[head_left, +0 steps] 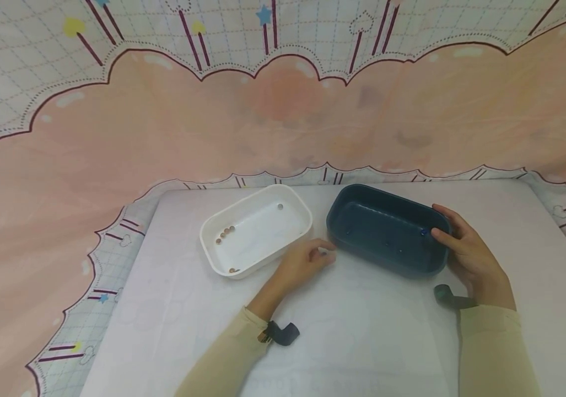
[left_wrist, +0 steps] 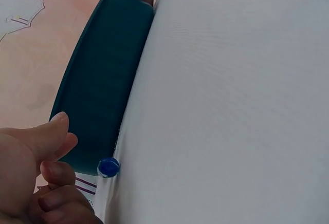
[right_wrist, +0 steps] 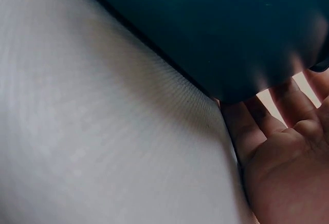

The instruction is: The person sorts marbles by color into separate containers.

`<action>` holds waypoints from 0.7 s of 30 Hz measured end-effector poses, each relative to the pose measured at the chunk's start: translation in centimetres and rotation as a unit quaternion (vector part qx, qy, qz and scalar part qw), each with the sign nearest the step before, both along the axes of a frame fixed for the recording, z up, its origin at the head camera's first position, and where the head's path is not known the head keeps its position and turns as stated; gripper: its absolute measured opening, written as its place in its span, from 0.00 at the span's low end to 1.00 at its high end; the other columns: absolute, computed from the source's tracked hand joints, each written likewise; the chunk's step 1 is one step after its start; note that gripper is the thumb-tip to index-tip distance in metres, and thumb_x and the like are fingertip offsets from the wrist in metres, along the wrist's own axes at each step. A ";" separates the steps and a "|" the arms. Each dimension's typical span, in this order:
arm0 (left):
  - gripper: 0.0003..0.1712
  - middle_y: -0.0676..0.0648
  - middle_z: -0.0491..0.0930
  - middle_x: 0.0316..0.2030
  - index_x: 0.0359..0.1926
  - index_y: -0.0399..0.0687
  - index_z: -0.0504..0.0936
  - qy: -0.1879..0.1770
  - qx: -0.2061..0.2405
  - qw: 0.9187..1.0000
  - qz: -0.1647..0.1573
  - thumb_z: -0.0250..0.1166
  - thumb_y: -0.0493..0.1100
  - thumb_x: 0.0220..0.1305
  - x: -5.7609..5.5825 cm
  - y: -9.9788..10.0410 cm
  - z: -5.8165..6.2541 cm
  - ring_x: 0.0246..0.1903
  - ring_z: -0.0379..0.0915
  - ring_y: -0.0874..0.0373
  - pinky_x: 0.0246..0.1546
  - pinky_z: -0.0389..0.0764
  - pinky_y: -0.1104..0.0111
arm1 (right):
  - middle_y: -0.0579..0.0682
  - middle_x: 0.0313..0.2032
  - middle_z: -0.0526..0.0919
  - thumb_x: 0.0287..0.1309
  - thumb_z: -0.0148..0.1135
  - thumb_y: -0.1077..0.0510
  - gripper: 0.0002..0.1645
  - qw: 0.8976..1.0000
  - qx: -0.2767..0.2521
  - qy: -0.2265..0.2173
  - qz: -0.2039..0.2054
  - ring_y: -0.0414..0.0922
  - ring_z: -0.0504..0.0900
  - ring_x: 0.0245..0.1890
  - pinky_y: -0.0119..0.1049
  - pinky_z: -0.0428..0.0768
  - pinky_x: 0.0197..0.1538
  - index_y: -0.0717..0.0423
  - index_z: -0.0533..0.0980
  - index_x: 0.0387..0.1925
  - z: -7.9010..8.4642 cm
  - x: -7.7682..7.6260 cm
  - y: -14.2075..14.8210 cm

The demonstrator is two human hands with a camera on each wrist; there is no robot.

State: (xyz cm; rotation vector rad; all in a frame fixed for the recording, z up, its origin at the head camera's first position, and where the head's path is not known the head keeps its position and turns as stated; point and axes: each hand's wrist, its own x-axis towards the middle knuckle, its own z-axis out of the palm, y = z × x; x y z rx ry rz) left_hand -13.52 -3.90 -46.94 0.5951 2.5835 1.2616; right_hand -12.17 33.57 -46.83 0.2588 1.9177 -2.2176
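My right hand grips the right end of a dark blue plastic tray, thumb over the rim and fingers along the outside wall. Inside it, near that thumb, is a small blue bead. Loosely bent, my left hand is between this tray and a white tray, thumb and index apart. Just past its fingertips, in the left wrist view, a shiny blue bead shows low beside the dark tray's wall. In the right wrist view, several fingers touch the dark tray's underside edge.
Several small brown round beads lie in the white tray, with a greyish one near its far end. A white cloth covers the table. Behind hangs a patterned peach curtain. Each wrist wears a dark camera mount.
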 end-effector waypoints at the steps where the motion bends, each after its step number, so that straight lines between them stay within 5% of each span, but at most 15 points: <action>1: 0.14 0.55 0.71 0.20 0.52 0.57 0.86 0.000 0.000 1.000 0.000 0.66 0.52 0.70 0.0 -0.1 -0.1 0.21 0.66 0.62 0.21 0.67 0.73 | 0.45 0.79 0.50 0.70 0.61 0.62 0.45 1.000 0.000 0.001 0.000 0.48 0.48 0.77 0.58 0.34 0.82 0.37 0.53 0.80 0.0 0.0 0.0; 5: 0.14 0.55 0.70 0.20 0.52 0.56 0.86 0.001 -0.004 1.000 -0.001 0.67 0.51 0.69 0.0 -0.3 -0.3 0.21 0.65 0.63 0.21 0.66 0.73 | 0.45 0.78 0.50 0.70 0.60 0.63 0.45 1.000 -0.006 0.006 0.002 0.47 0.49 0.77 0.56 0.35 0.82 0.38 0.53 0.80 0.0 0.0 0.0; 12: 0.15 0.55 0.70 0.20 0.52 0.54 0.86 -0.004 -0.016 1.000 -0.002 0.69 0.49 0.67 -0.1 -0.5 -0.7 0.21 0.64 0.63 0.22 0.66 0.74 | 0.43 0.76 0.53 0.71 0.59 0.64 0.44 1.000 -0.015 0.021 0.007 0.45 0.52 0.75 0.38 0.52 0.81 0.38 0.53 0.80 -0.3 0.2 0.1; 21: 0.15 0.55 0.71 0.21 0.53 0.54 0.86 -0.008 -0.029 1.000 0.003 0.70 0.48 0.66 -0.4 -0.7 -1.2 0.22 0.65 0.63 0.22 0.67 0.73 | 0.44 0.80 0.47 0.71 0.60 0.63 0.45 1.000 -0.004 0.008 0.000 0.49 0.44 0.79 0.57 0.31 0.81 0.35 0.53 0.80 -0.1 0.1 0.1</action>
